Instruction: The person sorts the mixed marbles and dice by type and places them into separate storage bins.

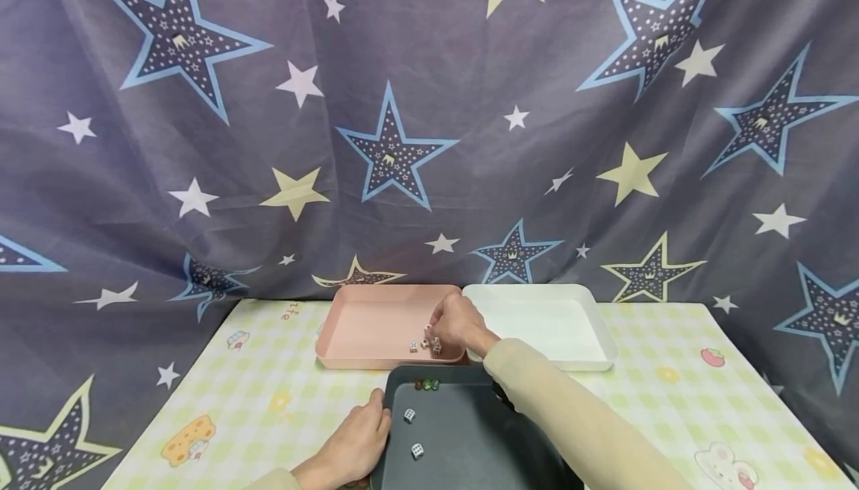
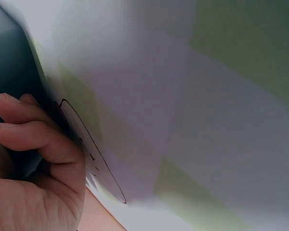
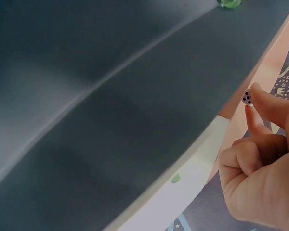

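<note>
In the right wrist view my right hand (image 3: 260, 159) pinches a white die (image 3: 247, 97) with black pips between thumb and forefinger. The head view places this right hand (image 1: 459, 321) over the right part of the pink tray (image 1: 365, 318), close above several white dice (image 1: 413, 347). My left hand (image 1: 356, 434) holds the left rim of the dark grey tray (image 1: 483, 430), its fingers (image 2: 43, 137) curled at the tray's side in the left wrist view. Inside the grey tray lie two white dice, one die (image 1: 409, 415) farther back and another die (image 1: 417, 451) nearer.
Green and reddish-brown glass beads (image 1: 428, 385) sit near the grey tray's back wall. A white tray (image 1: 564, 326) stands right of the pink one. A checked cloth (image 1: 268, 378) covers the table, and a star-patterned curtain (image 1: 429, 102) hangs behind. My right sleeve crosses over the grey tray.
</note>
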`<state>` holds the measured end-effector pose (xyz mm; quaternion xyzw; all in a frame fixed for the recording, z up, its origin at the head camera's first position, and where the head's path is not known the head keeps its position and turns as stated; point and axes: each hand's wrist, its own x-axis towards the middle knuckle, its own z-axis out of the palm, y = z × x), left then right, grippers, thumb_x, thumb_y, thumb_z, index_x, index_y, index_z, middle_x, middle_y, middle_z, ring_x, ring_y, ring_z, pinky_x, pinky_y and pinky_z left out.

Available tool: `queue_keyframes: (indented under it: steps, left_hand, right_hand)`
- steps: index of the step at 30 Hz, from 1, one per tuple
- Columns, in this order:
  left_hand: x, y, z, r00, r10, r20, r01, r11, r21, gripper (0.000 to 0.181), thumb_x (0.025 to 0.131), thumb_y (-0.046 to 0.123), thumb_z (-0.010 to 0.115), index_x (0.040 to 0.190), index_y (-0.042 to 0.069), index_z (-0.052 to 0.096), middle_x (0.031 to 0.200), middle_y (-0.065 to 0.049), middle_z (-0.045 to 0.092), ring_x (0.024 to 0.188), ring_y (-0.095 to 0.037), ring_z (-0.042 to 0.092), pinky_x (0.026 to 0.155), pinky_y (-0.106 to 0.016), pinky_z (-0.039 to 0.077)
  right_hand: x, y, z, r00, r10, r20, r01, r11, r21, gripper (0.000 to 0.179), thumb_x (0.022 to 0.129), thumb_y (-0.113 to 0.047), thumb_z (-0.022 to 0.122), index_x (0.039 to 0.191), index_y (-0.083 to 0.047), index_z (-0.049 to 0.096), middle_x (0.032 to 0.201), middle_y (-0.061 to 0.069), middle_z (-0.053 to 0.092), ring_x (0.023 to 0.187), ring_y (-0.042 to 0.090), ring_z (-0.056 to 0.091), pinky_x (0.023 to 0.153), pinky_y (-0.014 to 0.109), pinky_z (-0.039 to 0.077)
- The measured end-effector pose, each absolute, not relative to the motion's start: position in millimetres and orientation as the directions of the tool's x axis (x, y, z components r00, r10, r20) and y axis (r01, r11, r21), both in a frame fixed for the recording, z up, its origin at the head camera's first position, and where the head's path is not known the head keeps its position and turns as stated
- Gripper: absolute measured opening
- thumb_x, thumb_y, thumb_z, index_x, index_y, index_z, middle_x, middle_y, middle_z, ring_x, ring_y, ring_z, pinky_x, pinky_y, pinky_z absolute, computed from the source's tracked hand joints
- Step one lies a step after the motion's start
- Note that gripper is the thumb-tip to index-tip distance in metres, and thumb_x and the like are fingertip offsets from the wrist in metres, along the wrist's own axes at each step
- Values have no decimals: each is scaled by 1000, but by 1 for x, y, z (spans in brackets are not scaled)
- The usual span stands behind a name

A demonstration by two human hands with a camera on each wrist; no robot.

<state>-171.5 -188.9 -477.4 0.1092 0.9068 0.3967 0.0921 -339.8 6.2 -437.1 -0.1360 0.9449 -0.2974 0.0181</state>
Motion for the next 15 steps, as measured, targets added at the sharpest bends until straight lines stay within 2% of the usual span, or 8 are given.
queue_keyframes:
  steps: [3, 8, 12, 15]
  left_hand:
    - [-170, -187, -479, -961, 262, -85, 114, 659, 744, 19, 113, 12, 38, 111, -4, 50, 65, -6, 55, 39, -12, 56, 34, -32, 49]
    - [-171, -187, -479, -962, 261, -76, 122, 665, 737, 19, 113, 12, 38, 111, -4, 50, 65, -6, 55, 42, -14, 58, 36, -32, 50]
    - [-172, -188, -479, -963, 261, -64, 135, 677, 724, 18, 113, 11, 38, 109, -3, 50, 66, -5, 54, 45, -14, 58, 40, -31, 50]
    - [-172, -187, -479, -963, 262, -66, 134, 676, 725, 19, 112, 10, 38, 110, -4, 50, 65, -5, 55, 42, -13, 57, 39, -31, 50]
  right_hand:
    - [-344, 4, -436, -970, -234, 60, -224, 779, -586, 12, 84, -19, 91, 83, -12, 81, 84, -2, 75, 82, 20, 68, 72, 37, 58]
    - [-349, 7, -431, -981, -182, 71, -188, 779, -598, 22, 84, -23, 91, 100, -10, 83, 105, 5, 78, 100, 27, 71, 85, 43, 60]
    - [-349, 15, -428, -980, -183, 82, -196, 788, -583, 17, 83, -22, 91, 94, -11, 83, 102, 5, 78, 97, 27, 71, 82, 42, 60]
    - [-346, 21, -427, -976, -203, 83, -212, 781, -588, 13, 82, -20, 91, 90, -12, 83, 96, 2, 78, 87, 22, 70, 76, 38, 59]
